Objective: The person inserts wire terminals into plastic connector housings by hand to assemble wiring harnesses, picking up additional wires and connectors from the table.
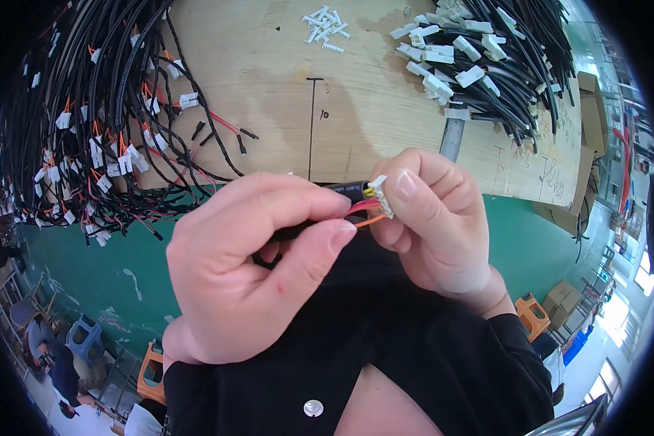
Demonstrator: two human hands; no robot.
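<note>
Close in front of my chest, both hands are closed around the end of one wire harness. My left hand pinches the harness, a black sleeve from which red, yellow and orange wires come out, between thumb and forefinger. In my right hand, thumb and fingers grip a small white toothed connector piece standing at the ends of these wires. The orange wire lies a little apart, below the red ones. Whether every wire is seated in the white piece cannot be made out, as my right thumb covers part of it.
Small white toothed pieces lie in a loose pile on the wooden table. A large heap of black harnesses covers the left side. Black cables with white connectors are bundled at the right, beside a metal ruler.
</note>
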